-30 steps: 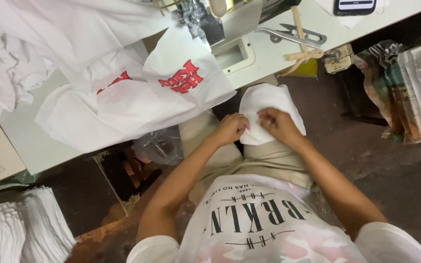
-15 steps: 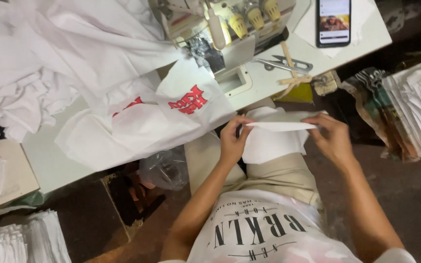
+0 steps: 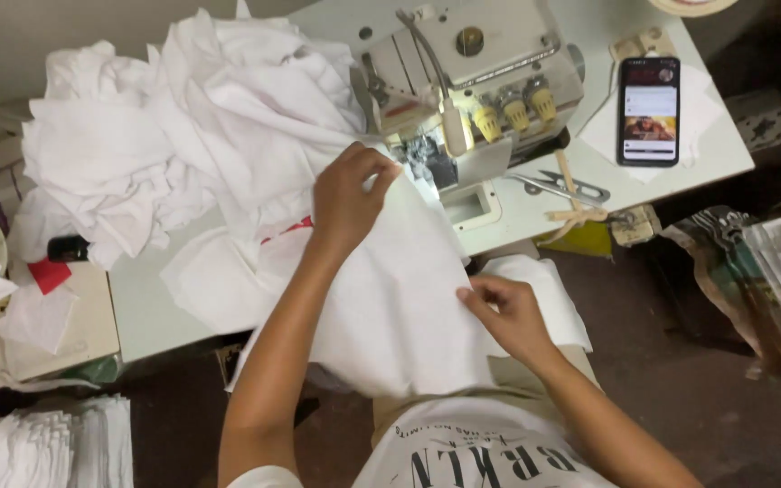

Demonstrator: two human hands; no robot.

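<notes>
The left hand (image 3: 347, 194) pinches the top edge of a white fabric piece (image 3: 399, 307) just beside the sewing machine (image 3: 463, 72), while the right hand (image 3: 508, 312) grips its lower edge with closed fingers, nearer the person. A heap of white cloth (image 3: 183, 126) crowds the machine's left side; scissors (image 3: 562, 187) and a phone (image 3: 650, 110) lie to its right.

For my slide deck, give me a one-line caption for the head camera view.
Left hand and right hand hold white fabric beside a sewing machine.

The left hand (image 3: 347, 194) reaches forward, arm stretched out, fingers curled in a pinch. The right hand (image 3: 506, 310) sits nearer the body, fingertips pinched together.
</notes>
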